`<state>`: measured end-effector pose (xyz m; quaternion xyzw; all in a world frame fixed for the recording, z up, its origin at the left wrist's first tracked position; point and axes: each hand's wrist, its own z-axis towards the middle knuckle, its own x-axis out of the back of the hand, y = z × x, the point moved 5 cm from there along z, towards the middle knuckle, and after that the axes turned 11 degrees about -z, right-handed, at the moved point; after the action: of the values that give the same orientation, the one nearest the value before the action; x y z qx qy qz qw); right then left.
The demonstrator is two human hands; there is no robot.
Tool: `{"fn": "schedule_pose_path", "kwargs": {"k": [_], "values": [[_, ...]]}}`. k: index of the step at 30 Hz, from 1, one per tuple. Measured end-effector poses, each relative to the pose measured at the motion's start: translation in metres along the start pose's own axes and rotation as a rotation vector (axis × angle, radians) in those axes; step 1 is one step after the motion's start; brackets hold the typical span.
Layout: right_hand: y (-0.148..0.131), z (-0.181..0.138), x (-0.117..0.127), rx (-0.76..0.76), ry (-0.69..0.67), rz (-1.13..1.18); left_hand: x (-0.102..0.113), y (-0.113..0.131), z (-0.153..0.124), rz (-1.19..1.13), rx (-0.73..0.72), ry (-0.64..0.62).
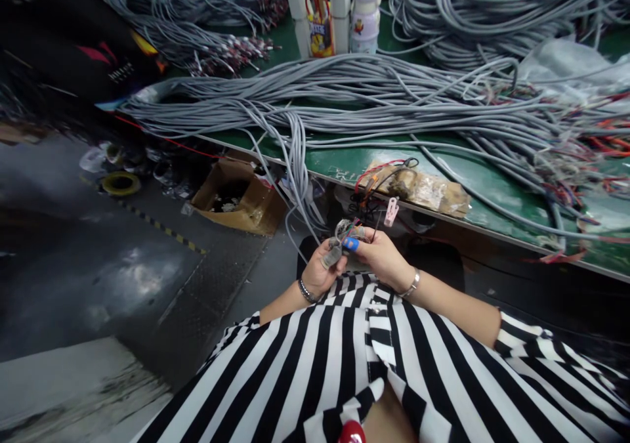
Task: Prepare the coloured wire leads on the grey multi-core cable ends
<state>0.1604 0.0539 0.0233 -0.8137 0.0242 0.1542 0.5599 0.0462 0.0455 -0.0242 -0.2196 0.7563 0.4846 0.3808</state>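
Coloured wires [355, 224] are between your two hands, in front of your body and just off the near edge of the table [339, 161]. Their tips point up and to the right, towards that edge, and their short long axis slants the same way.

Largest first: your green table runs across the view, its near edge sloping down to the right. Along it lies a long bundle of gray cables [344, 118], its long axis running left to right, with the stripped, coloured ends pointing at the table's right end. A thick coil [472, 10] sits beyond, towards the far right corner. From the bundle, a hank [298, 154] hangs over the near edge, slanting down and right towards your left hand [319, 271]; you cannot tell which of its cables leads into your grip.

On the floor below the near edge stands an open cardboard box [260, 210]. A taped cardboard strip [428, 190] lies along that edge, and a pale bottle [365, 20] stands upright beyond the bundle.

Your left fingers are pinched on the wires from the left, your right hand [386, 256] pinching them from the right. Smallest are a pink clip [391, 212] near your right hand and a blue band [350, 243] on one right digit.
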Motion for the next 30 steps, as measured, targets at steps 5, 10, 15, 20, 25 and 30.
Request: {"fn": "schedule_pose_path", "kwargs": {"k": [5,10,15,20,25,30], "values": [[0.002,-0.001,0.004,0.109,0.094,-0.118,-0.003,0.004,0.001,-0.073,-0.013,0.044],[-0.003,-0.005,0.007,0.222,0.088,-0.282,-0.003,0.008,0.002,-0.109,-0.045,0.065],[-0.024,-0.025,0.001,0.703,-0.012,-0.889,-0.004,0.009,0.002,-0.141,-0.043,0.106],[-0.025,-0.038,-0.002,0.928,-0.129,-1.125,-0.006,0.012,0.001,-0.121,-0.071,0.087],[-0.027,-0.044,0.007,0.901,-0.184,-1.077,-0.004,0.016,0.002,-0.081,-0.119,0.061],[-0.033,-0.049,0.024,0.789,-0.17,-0.925,-0.004,0.025,0.006,0.012,-0.145,0.007]]}}
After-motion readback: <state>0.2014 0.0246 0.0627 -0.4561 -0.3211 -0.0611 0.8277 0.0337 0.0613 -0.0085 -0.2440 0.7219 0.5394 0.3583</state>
